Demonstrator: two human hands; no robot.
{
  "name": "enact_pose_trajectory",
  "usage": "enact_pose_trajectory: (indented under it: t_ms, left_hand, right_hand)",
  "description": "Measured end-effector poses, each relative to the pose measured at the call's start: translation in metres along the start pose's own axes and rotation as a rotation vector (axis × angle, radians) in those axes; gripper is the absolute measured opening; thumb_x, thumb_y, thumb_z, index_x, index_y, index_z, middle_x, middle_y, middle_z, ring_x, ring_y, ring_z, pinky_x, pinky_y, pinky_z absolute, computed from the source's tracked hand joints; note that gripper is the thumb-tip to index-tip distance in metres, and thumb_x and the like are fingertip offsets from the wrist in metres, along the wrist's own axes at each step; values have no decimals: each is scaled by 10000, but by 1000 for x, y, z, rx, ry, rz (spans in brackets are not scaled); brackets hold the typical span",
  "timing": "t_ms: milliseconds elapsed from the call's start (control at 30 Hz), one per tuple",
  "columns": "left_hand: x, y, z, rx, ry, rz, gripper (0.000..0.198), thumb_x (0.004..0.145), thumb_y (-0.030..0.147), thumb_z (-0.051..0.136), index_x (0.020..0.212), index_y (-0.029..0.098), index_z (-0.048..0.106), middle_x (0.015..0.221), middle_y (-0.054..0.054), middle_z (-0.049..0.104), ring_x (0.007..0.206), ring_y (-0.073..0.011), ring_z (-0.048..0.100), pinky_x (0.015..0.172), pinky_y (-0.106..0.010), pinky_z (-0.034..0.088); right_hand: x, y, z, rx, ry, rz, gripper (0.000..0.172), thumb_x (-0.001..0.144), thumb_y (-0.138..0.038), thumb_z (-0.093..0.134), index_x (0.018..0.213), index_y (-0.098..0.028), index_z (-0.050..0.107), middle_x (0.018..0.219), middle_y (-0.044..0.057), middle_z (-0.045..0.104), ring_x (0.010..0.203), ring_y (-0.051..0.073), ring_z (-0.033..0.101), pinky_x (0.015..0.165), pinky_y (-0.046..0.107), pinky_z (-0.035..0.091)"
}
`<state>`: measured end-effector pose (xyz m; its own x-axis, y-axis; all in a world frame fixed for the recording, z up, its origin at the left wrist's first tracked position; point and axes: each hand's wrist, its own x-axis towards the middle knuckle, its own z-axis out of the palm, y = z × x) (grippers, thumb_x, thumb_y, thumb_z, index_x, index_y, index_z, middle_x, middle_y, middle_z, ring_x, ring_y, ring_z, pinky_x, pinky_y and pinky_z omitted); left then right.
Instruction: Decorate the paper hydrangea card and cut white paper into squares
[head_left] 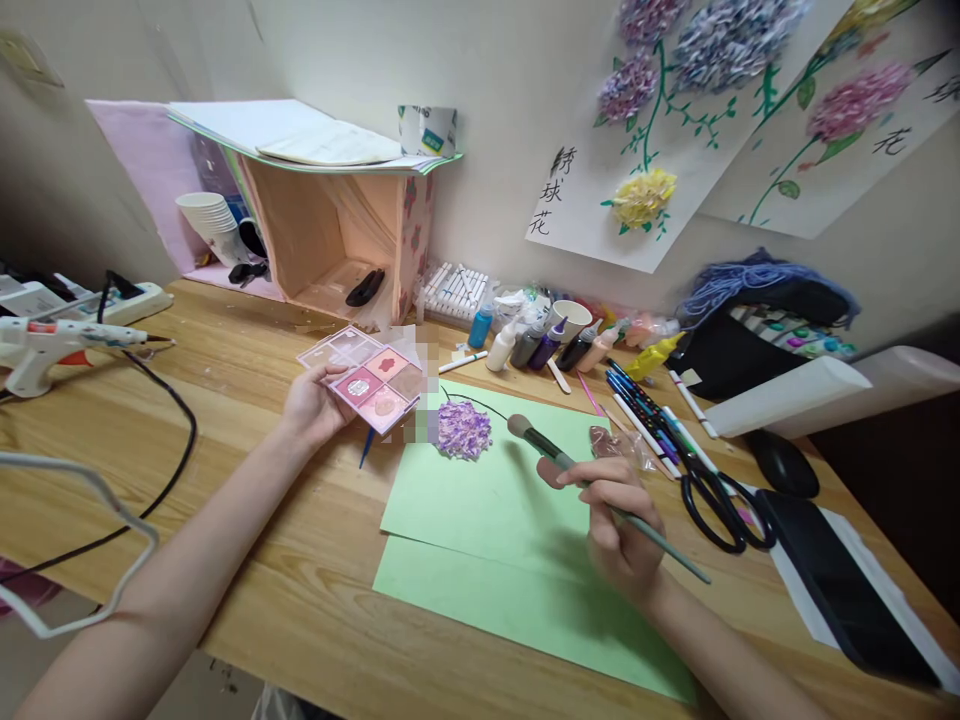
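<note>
My left hand [313, 408] holds a pink makeup palette [367, 378] with several coloured pans, lifted a little over the wooden table. My right hand [621, 522] grips a soft-tipped brush [570, 462] by its green handle, the brush head pointing up-left. The brush tip hovers just right of a purple paper flower [463, 430] that lies at the top edge of a light green paper sheet [487, 500]. A second green sheet [525, 610] lies under the first.
A hot glue gun [52, 345] and its black cable [169, 400] lie at the left. Paint bottles [540, 345], pens [645, 410], black scissors [720, 500] and a dark phone [840, 580] crowd the right. A pink box shelf [330, 230] stands at the back wall.
</note>
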<state>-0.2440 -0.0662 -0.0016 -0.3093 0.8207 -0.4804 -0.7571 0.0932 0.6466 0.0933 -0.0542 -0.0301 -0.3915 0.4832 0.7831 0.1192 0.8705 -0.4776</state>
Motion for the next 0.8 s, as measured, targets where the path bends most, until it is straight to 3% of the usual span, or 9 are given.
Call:
enact_pose_trajectory:
  t_ms: [67,267,433,633,800]
  left_hand:
    - [1,-1,-1,6,-6,10,382,713,76,416,1065,40,558,769,-122,691,640,-207,676,592,-301,574]
    - [3,-2,-3,8,-1,15,401,718,76,421,1094,37,555,785,-127,687,660,-221,675,608,-326,578]
    - [2,-2,-2,21,7,21,426,718,68,416,1123,29,541,870,-154,687,728,-237,679,629,-336,580]
    - [0,-2,-2,30,24,16,410,733,72,424,1124,44,546,933,-157,683,789,-245,680,654,-332,583]
    - [2,-2,-4,51,2,31,411,740,79,418,1128,49,550,943,-153,683,816,-246,676,658,-344,585]
  right_hand:
    - [-2,-1,2,12,2,4,235,781,-49,401,905,-225,495,829,39,620,713,178,558,640,362,459]
    - [15,-15,13,-7,-160,-43,227,770,-50,407,898,-227,468,801,46,626,678,173,563,620,351,470]
    - [11,-13,13,-23,-47,-37,246,765,-48,412,903,-246,462,827,40,633,700,182,573,646,370,480]
    - [6,-4,15,-67,-102,-61,270,744,-21,420,908,-231,465,821,43,627,700,177,567,634,344,466]
    - [4,2,18,-86,-92,82,235,777,-30,426,903,-221,477,884,53,628,767,185,577,670,353,443]
